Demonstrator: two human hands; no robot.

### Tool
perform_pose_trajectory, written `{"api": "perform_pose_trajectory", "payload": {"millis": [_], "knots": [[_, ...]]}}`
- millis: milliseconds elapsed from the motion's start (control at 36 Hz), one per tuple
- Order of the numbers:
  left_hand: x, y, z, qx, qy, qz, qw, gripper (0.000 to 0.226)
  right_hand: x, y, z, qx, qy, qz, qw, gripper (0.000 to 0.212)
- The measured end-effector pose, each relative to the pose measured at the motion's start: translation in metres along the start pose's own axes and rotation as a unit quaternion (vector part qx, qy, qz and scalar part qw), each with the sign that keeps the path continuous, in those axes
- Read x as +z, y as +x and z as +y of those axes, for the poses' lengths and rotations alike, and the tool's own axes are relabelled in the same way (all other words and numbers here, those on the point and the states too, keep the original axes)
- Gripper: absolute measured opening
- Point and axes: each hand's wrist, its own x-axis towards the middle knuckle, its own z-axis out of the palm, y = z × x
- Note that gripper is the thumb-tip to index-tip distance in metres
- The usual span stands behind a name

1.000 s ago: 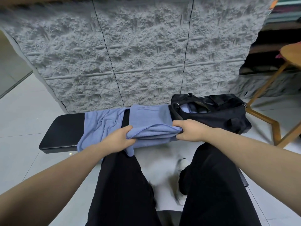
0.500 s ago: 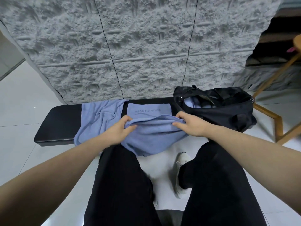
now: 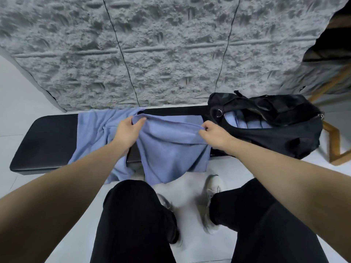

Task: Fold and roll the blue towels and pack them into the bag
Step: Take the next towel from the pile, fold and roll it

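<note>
The fingers point(image 3: 139, 121) of the left hand point(image 3: 127, 130) are curled over the far left corner of a blue towel point(image 3: 171, 147) and pinch it. The fingers point(image 3: 206, 128) of the right hand point(image 3: 214, 134) are curled too and pinch the far right corner of the same towel. Both hands hold that edge up a little above the tabletop point(image 3: 47, 139), and the edge sags between them. The rest of the towel lies on the black tabletop, and its near part hangs down over the near edge toward the floor point(image 3: 190, 186).

On the left, a second blue towel point(image 3: 93, 133) lies crumpled on the tabletop. It is just beside the held towel, and one end of it hangs off the near edge too. The left end of the tabletop is bare and black.

On the right sits a black bag point(image 3: 275, 137) on the tabletop, just beside the right hand. Its top is open. Inside you can see blue rolled towels point(image 3: 245, 121) packed side by side. A small metal ring point(image 3: 219, 112) shows on the bag's left side.

Behind it all is a rough grey wall point(image 3: 152, 54). At the far right is a bit of a wooden frame point(image 3: 334, 141). Near the camera are the person's black trouser legs point(image 3: 133, 224) and pale shoes point(image 3: 210, 196) on the white floor.
</note>
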Motion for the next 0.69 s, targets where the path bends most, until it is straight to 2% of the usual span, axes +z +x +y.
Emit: {"api": "perform_pose_trajectory", "payload": {"millis": [139, 194, 361, 500, 583, 639, 694], "knots": [[0.011, 0.036, -0.010, -0.004, 0.021, 0.041, 0.999, 0.028, 0.015, 0.038, 0.000, 0.037, 0.026, 0.031, 0.999, 0.013], [0.014, 0.046, -0.015, -0.010, 0.042, 0.043, 0.998, 0.034, 0.019, 0.051, -0.001, 0.039, 0.041, 0.048, 0.997, 0.009], [0.023, 0.079, -0.036, -0.042, 0.081, 0.042, 0.995, 0.036, 0.031, 0.087, 0.007, 0.042, 0.098, 0.114, 0.988, 0.018], [0.033, 0.091, -0.049, -0.071, 0.093, 0.035, 0.993, 0.040, 0.039, 0.108, 0.015, 0.058, 0.071, 0.154, 0.984, 0.029], [0.037, 0.098, -0.053, -0.087, 0.086, 0.036, 0.992, 0.041, 0.042, 0.119, 0.019, 0.037, 0.049, 0.167, 0.984, 0.025], [0.038, 0.105, -0.054, -0.100, 0.091, 0.028, 0.990, 0.042, 0.043, 0.126, 0.019, 0.016, 0.049, 0.171, 0.984, 0.036], [0.039, 0.112, -0.054, -0.106, 0.099, 0.021, 0.989, 0.041, 0.042, 0.132, 0.019, 0.016, 0.040, 0.168, 0.985, 0.034]]}}
